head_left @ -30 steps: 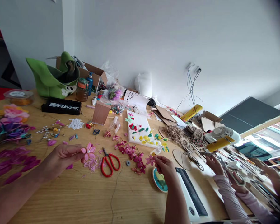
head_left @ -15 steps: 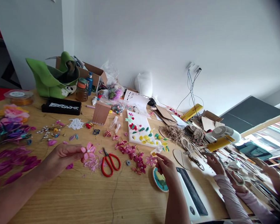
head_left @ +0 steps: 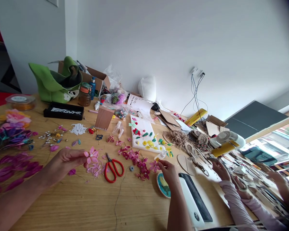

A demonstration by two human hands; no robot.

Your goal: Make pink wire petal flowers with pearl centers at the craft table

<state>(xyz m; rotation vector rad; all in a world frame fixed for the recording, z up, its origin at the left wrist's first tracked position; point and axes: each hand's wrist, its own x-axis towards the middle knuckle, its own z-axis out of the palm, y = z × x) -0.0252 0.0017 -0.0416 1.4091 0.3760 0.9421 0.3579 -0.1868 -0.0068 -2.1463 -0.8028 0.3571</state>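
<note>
My left hand (head_left: 71, 159) is closed in a pinch on a pink flower (head_left: 91, 155) with a pale centre, held up above the table. Loose pink strips (head_left: 96, 170) lie under it. Farther right, my right hand (head_left: 169, 173) has its thumb and forefinger pinched at the edge of another pink flower (head_left: 154, 166). That flower lies beside a cluster of dark pink flowers (head_left: 142, 164). Red-handled scissors (head_left: 114, 169) rest between my hands, near a small grey ring-shaped spool (head_left: 131, 168). A round turquoise painted piece (head_left: 163, 185) sits partly behind my right wrist.
Magenta petals (head_left: 8, 171) and a multicoloured flower bunch (head_left: 12, 136) lie at left. A white board (head_left: 144, 134) holds coloured pieces. A green bag (head_left: 55, 83) stands behind. At right are twine (head_left: 178, 136), a white device (head_left: 189, 199) and another person's hands (head_left: 221, 170).
My right hand has moved slightly left, and its fingers have closed at the edge of the flower beside the cluster. The left hand still holds its flower. The view has shifted slightly.
</note>
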